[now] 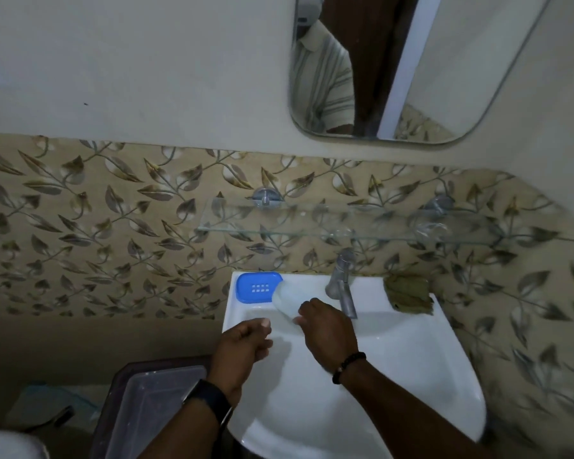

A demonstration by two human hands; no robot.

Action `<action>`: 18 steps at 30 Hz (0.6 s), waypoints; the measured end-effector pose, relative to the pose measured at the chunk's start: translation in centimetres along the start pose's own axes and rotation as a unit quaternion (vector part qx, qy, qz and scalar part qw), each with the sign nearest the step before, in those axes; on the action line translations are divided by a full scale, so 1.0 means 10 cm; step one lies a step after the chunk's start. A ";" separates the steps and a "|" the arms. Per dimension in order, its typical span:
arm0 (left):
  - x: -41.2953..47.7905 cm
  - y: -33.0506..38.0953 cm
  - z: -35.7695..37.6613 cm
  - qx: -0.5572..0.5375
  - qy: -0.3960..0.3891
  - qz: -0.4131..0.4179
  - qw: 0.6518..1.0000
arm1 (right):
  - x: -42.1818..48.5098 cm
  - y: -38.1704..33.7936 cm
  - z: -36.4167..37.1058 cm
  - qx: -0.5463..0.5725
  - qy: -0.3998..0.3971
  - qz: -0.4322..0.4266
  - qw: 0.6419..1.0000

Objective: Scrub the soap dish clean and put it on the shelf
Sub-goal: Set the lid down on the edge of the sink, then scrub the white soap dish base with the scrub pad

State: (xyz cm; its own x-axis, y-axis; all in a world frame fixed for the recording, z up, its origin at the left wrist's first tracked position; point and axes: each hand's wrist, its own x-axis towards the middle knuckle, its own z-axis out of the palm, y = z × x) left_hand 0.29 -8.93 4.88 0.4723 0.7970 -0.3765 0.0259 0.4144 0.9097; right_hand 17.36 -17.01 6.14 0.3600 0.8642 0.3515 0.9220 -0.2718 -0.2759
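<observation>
A blue slotted soap dish insert (257, 287) lies on the sink's back left ledge. A clear oval soap dish tray (287, 299) leans beside it over the basin, and my right hand (328, 332) grips its near end. My left hand (246, 346) hovers over the basin's left rim with loosely curled fingers and holds nothing. A green-brown scrub pad (408, 294) rests on the back right ledge. The glass shelf (345, 223) is fixed to the tiled wall above the tap.
A metal tap (343, 283) stands at the back middle of the white sink (411, 376). A mirror (411, 67) hangs above. A dark bin with a clear plastic lid (146, 405) sits left of the sink.
</observation>
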 end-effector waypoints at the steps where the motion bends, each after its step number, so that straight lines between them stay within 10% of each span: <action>1: 0.02 0.01 0.06 0.017 -0.003 0.010 1.000 | -0.04 -0.02 -0.07 0.034 0.004 0.004 0.999; 8: 0.06 0.11 0.33 0.135 -0.041 0.105 0.984 | -0.28 -0.06 -0.36 0.223 -0.008 0.083 0.971; 18: -0.11 0.52 0.76 0.251 0.023 0.244 0.937 | -0.36 -0.09 -0.52 0.478 0.031 0.243 0.843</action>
State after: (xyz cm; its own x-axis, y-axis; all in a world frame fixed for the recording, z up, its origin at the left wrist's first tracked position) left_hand 6.64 -11.01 11.36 0.4980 0.8604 0.1079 0.2328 -0.2525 0.9392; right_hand 15.91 -22.09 9.75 0.6966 0.7170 0.0269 0.1369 -0.0960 -0.9859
